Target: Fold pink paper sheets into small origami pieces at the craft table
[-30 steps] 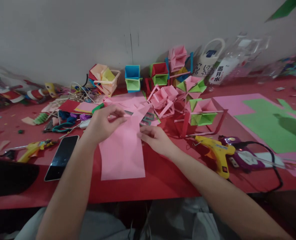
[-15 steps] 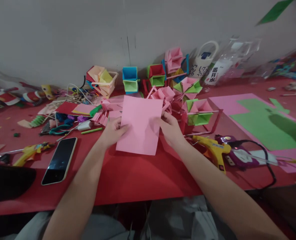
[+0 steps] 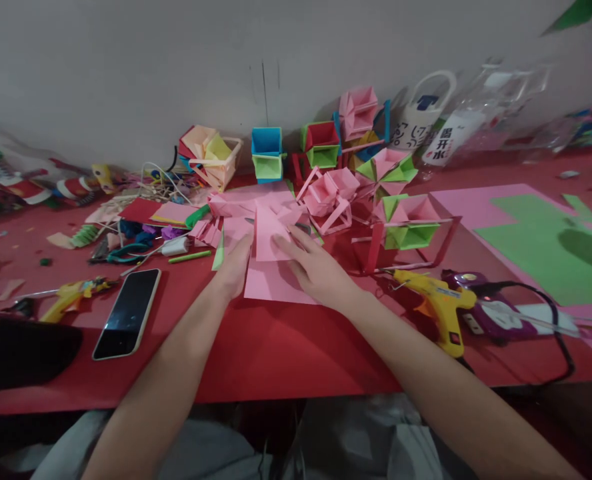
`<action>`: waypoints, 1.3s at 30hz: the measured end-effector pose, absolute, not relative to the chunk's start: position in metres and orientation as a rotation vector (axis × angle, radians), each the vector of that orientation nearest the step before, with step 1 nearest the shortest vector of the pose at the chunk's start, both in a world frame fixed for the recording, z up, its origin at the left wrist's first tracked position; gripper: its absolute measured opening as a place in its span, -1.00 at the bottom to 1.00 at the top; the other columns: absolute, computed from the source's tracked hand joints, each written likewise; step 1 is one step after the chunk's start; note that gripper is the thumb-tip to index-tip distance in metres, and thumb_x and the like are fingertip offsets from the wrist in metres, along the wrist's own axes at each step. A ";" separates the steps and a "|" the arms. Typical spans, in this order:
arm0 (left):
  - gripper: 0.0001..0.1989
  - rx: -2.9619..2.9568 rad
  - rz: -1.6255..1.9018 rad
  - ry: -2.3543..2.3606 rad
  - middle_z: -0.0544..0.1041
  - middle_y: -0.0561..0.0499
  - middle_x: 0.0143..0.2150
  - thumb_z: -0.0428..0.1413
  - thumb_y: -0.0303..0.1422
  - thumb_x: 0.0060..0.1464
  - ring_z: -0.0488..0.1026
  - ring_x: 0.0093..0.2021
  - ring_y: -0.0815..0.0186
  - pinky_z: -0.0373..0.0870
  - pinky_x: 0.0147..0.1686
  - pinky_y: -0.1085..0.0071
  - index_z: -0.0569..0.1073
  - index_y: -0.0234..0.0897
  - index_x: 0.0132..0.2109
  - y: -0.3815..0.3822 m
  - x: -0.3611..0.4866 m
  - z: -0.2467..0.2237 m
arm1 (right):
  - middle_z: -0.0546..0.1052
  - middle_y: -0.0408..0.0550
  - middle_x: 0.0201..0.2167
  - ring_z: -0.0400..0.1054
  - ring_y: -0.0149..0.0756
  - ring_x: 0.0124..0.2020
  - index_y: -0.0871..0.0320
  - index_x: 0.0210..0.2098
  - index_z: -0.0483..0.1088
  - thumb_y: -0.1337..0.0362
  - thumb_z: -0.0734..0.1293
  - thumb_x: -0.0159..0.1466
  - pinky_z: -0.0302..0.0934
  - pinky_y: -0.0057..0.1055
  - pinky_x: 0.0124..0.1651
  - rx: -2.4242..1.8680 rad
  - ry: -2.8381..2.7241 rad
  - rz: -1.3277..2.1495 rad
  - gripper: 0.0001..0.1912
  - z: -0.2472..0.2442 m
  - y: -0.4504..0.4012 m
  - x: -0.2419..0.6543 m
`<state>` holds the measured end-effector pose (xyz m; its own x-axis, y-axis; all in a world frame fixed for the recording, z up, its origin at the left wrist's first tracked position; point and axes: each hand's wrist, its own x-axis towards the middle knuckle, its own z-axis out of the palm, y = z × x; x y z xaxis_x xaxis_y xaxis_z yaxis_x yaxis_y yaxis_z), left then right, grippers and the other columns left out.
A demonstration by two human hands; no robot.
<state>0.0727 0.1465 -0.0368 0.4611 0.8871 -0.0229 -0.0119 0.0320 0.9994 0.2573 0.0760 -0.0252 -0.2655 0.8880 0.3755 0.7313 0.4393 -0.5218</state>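
Observation:
A pink sheet of paper (image 3: pixel 280 283) lies on the red table before me, its upper part folded or covered by a smaller pink flap (image 3: pixel 267 240). My right hand (image 3: pixel 313 267) rests over the flap's right side, fingers apart and pointing left. At the sheet's left edge is my left hand (image 3: pixel 233 263), seen from its side; most of its fingers are hidden. More pink paper pieces (image 3: pixel 241 200) and a dark tool, partly covered, lie just behind the hands.
A phone (image 3: pixel 127 313) and a yellow glue gun (image 3: pixel 71 297) lie left. Another yellow glue gun (image 3: pixel 439 303) and green paper (image 3: pixel 551 247) are right. Folded paper boxes (image 3: pixel 267 157) stand behind, near a bottle (image 3: pixel 456 133) and the red table's (image 3: pixel 296 353) back wall.
The pink sheet, held up between both hands before, is now lower, with a flap across its top. My right hand has moved left onto it. The whole view has shifted slightly.

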 end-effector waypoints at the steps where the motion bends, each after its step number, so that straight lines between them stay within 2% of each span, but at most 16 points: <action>1: -0.39 1.329 0.855 0.858 0.56 -0.18 0.05 -0.11 0.10 0.22 0.44 0.12 0.01 0.39 0.07 0.04 0.36 -0.19 0.21 0.145 0.073 -0.034 | 0.07 0.11 0.42 0.06 0.05 0.38 0.08 0.32 0.23 0.41 0.17 0.32 0.15 0.07 0.30 -1.342 -2.090 0.319 -0.43 -0.025 0.075 0.256; 3: -0.42 1.277 0.898 0.898 0.55 -0.19 0.06 0.00 0.07 0.19 0.46 0.11 0.01 0.41 0.06 0.05 0.39 -0.21 0.18 0.142 0.074 -0.027 | 0.05 0.14 0.43 0.03 0.08 0.39 0.10 0.31 0.25 0.35 0.19 0.35 0.12 0.09 0.31 -1.332 -2.101 0.316 -0.47 -0.024 0.074 0.254; 5: -0.44 1.306 0.901 0.907 0.53 -0.18 0.09 0.16 -0.03 0.12 0.45 0.12 0.03 0.41 0.08 0.08 0.40 -0.24 0.17 0.138 0.074 -0.021 | 0.04 0.12 0.43 0.00 0.08 0.41 0.08 0.31 0.23 0.29 0.22 0.35 0.06 0.12 0.34 -1.321 -2.084 0.329 -0.47 -0.023 0.073 0.253; 7: -0.44 1.366 0.891 0.882 0.49 -0.17 0.14 0.23 -0.14 0.07 0.42 0.16 0.06 0.37 0.13 0.12 0.38 -0.25 0.18 0.134 0.076 -0.016 | 0.01 0.07 0.44 -0.06 0.05 0.43 0.03 0.33 0.19 0.25 0.25 0.35 -0.03 0.13 0.38 -1.298 -2.054 0.364 -0.44 -0.022 0.071 0.252; 10: -0.46 1.441 0.871 0.857 0.43 -0.15 0.21 0.22 -0.23 0.08 0.36 0.21 0.09 0.32 0.18 0.17 0.36 -0.24 0.19 0.131 0.077 -0.014 | -0.07 0.04 0.46 -0.20 0.01 0.47 0.00 0.37 0.13 0.22 0.28 0.33 -0.16 0.14 0.41 -1.272 -2.004 0.470 -0.38 -0.021 0.069 0.252; 14: -0.50 1.475 0.802 0.819 0.44 -0.13 0.18 0.18 -0.35 0.06 0.42 0.11 0.13 0.40 0.06 0.21 0.35 -0.23 0.17 0.131 0.075 -0.013 | -0.13 -0.03 0.48 -0.36 -0.02 0.49 -0.04 0.35 0.16 0.18 0.30 0.33 -0.25 0.14 0.43 -1.256 -1.949 0.592 -0.39 -0.017 0.067 0.253; 18: -0.58 1.534 0.760 0.801 0.48 -0.12 0.07 0.14 -0.36 0.07 0.44 0.04 0.15 0.42 0.00 0.24 0.39 -0.27 0.10 0.131 0.073 -0.012 | -0.11 -0.14 0.48 -0.38 -0.03 0.49 -0.13 0.29 0.25 0.12 0.28 0.36 -0.27 0.16 0.43 -1.218 -1.938 0.662 -0.48 -0.013 0.065 0.254; 21: -0.66 1.620 0.781 0.785 0.49 -0.10 0.01 0.13 -0.34 0.10 0.43 0.03 0.15 0.39 0.04 0.23 0.43 -0.28 0.04 0.130 0.073 -0.011 | -0.14 -0.11 0.48 -0.38 0.04 0.49 -0.12 0.29 0.25 0.06 0.28 0.35 -0.29 0.22 0.41 -1.242 -1.926 0.670 -0.47 -0.012 0.064 0.252; 24: -0.67 1.682 0.795 0.797 0.50 -0.10 -0.01 0.12 -0.41 0.06 0.42 0.03 0.15 0.37 0.06 0.20 0.43 -0.31 0.01 0.129 0.075 -0.010 | -0.19 -0.09 0.49 -0.44 0.09 0.48 -0.10 0.30 0.25 0.01 0.29 0.34 -0.33 0.24 0.41 -1.270 -1.933 0.682 -0.44 -0.014 0.064 0.249; 29: -0.59 1.655 0.801 0.786 0.47 -0.13 0.08 0.11 -0.48 -0.01 0.40 0.10 0.13 0.37 0.11 0.20 0.42 -0.31 0.04 0.125 0.078 -0.006 | -0.19 -0.11 0.49 -0.48 0.10 0.48 -0.13 0.31 0.23 0.00 0.28 0.34 -0.34 0.27 0.40 -1.273 -1.935 0.672 -0.44 -0.014 0.063 0.248; 35: -0.40 1.491 0.714 0.762 0.42 -0.12 0.19 0.10 -0.51 -0.11 0.38 0.16 0.09 0.42 0.07 0.21 0.37 -0.24 0.16 0.122 0.076 -0.001 | -0.21 -0.11 0.49 -0.49 0.14 0.48 -0.12 0.32 0.22 -0.04 0.28 0.33 -0.36 0.28 0.40 -1.280 -1.968 0.637 -0.41 -0.013 0.061 0.248; 39: -0.33 1.457 0.736 0.719 0.35 -0.12 0.26 0.11 -0.51 -0.11 0.32 0.24 0.08 0.40 0.12 0.21 0.32 -0.22 0.23 0.120 0.077 -0.001 | -0.22 -0.13 0.49 -0.54 0.13 0.48 -0.14 0.36 0.14 -0.05 0.25 0.34 -0.37 0.29 0.40 -1.294 -1.972 0.637 -0.38 -0.016 0.061 0.246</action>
